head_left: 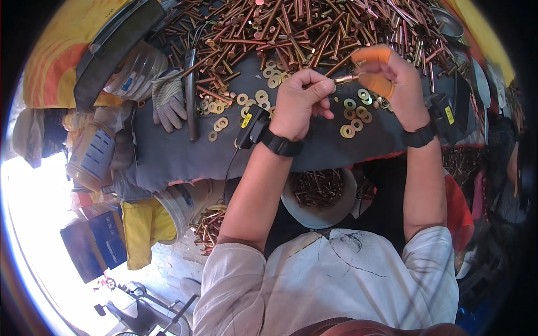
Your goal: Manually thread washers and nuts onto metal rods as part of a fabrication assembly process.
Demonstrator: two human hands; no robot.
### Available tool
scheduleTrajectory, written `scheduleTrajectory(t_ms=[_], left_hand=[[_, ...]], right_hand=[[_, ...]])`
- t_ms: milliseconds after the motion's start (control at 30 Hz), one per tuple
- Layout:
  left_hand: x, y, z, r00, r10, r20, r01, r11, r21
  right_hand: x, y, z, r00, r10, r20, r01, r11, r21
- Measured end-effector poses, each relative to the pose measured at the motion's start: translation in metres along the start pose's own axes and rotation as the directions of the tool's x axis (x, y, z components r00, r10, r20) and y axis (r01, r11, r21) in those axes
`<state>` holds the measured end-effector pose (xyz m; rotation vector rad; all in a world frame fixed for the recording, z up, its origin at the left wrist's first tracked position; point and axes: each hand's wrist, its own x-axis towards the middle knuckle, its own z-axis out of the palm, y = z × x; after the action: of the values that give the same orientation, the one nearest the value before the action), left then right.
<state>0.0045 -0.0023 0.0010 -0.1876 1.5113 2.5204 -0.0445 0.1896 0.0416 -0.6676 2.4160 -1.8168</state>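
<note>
Over the near part of the dark work surface, my left hand (pixel 300 103) is closed, with thumb and forefinger pinching a bolt (pixel 345 79). The bolt points to the right, toward my other hand. There my right hand (pixel 395 84) wears orange covers on its thumb and forefinger. Those two fingers are curved and apart around the bolt's free end; whether the thumb touches it I cannot tell. Flat brass-coloured washers (pixel 356 115) lie loose below and between my hands. Behind them rises a large heap of copper-coloured bolts (pixel 280 33).
A grey knitted glove (pixel 168 101) and a dark metal bar (pixel 191 103) lie at the left, near a clear plastic container (pixel 136 73). Below the table edge stands a pale bucket (pixel 318 215) of bolts. A metal bowl (pixel 448 23) sits at the far right.
</note>
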Motion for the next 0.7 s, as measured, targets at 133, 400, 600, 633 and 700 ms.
scheduleTrajectory(t_ms=[133,400,600,633,700], left_hand=[[0.002,0.0,-0.002,1.0,0.0,0.03,0.001,1.0,-0.016],[0.001,-0.002,-0.001,0.998,-0.004,0.056,0.01,0.995,-0.095],[-0.001,0.001,-0.004,0.992,0.029,0.122,-0.013,0.992,-0.127],[-0.002,0.0,-0.006,0.987,0.051,0.153,-0.026,0.987,-0.16],[-0.002,0.0,-0.011,0.98,0.081,0.184,-0.033,0.968,-0.25]], right_hand=[[0.002,0.005,-0.009,0.995,0.058,0.086,-0.054,0.997,-0.046],[0.003,0.005,-0.005,0.992,0.003,0.126,-0.011,0.998,0.065],[0.005,-0.011,0.039,0.979,-0.039,0.2,-0.094,0.784,0.614],[0.003,-0.012,0.041,0.965,-0.06,0.254,-0.112,0.782,0.613],[-0.001,-0.011,0.042,0.94,-0.131,0.314,-0.099,0.778,0.62]])
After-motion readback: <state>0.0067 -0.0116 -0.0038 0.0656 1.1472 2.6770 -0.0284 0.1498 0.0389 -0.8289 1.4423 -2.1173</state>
